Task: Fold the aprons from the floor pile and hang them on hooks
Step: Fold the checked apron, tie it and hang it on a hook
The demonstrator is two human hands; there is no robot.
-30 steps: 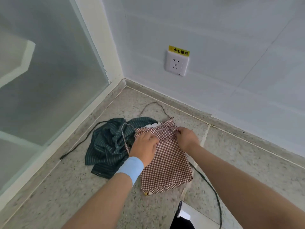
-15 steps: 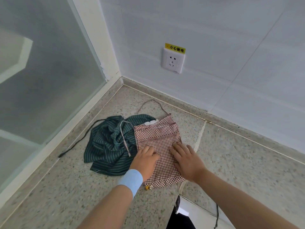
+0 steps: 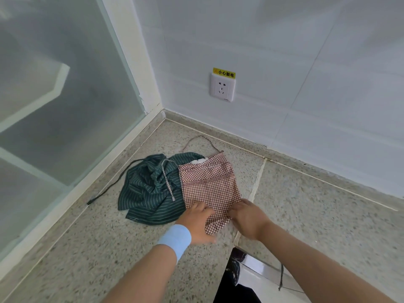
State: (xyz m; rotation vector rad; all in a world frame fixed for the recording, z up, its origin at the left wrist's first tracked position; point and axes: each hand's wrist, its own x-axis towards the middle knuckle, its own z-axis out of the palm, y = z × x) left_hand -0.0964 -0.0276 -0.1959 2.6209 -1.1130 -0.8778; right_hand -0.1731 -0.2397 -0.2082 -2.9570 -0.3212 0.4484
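1. Two aprons are lying on the floor in a corner. The only writing I am reading is on a yellow label in black characters, 小心触电, stuck just above a white wall socket.
2. I am watching the checked apron lying flat and folded into a narrow panel in red-brown and white check. A patterned band is crossing it, and its thin neck strap is looping towards the wall.
3. The left hand, with a pale blue wristband, is gripping the apron's near left corner. Its fingers are curling over the cloth and the thumb is reaching underneath.
4. The right hand is pinching the near right edge with bent fingers. The hem is bunching up between the two hands.
5. The striped apron, dark green with thin pale lines, is sitting crumpled and touching the checked one's left side. A checked tie is draping over it, and a dark tie cord is trailing towards the frosted glass panel.
6. The floor is speckled terrazzo, and a pale joint is running just right of the checked apron.
7. The wall is showing smooth white tiles.
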